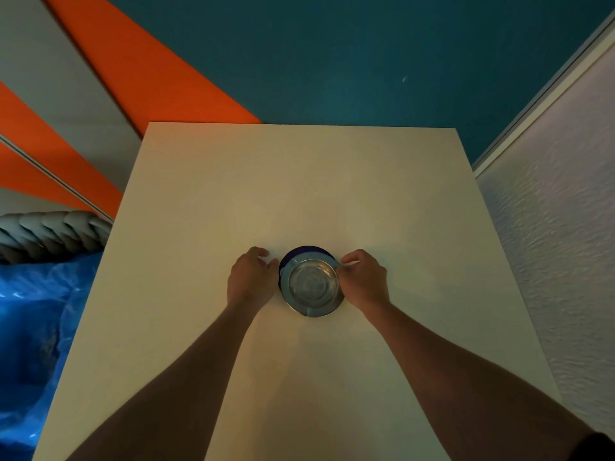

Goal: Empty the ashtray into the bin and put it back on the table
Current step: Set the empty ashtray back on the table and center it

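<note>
Setting: pale, matt table [299,181] seen from above, against teal and orange flooring; textured white wall [559,261] at right. Bin with blue plastic liner [36,314] stands at the left, beside the table's near-left edge; a grey braided item [50,231] lies just beyond it.

Item: ashtray [312,287], round, shiny metal, shallow bowl with a broad flat rim and a small notch on the near side. Position: on the table, a little nearer than centre, between both hands. A dark blue round shape shows at its far edge; whether base or shadow cannot be told. Bowl appears clean, no ash visible.

Hands: left hand [252,279] loosely curled, fingertips just beside the ashtray's left rim, holding nothing; contact cannot be confirmed. Right hand [364,281] curled with thumb and fingertips touching the right rim, apparently pinching it; a firm hold cannot be confirmed.

Handling, judged: light, rigid, not fragile; polished surface likely slippery. Best taken by the flat rim at opposite sides, kept level until over the bin, since a shallow bowl spills easily.

Markings: no brand, label or legible writing visible.
</note>
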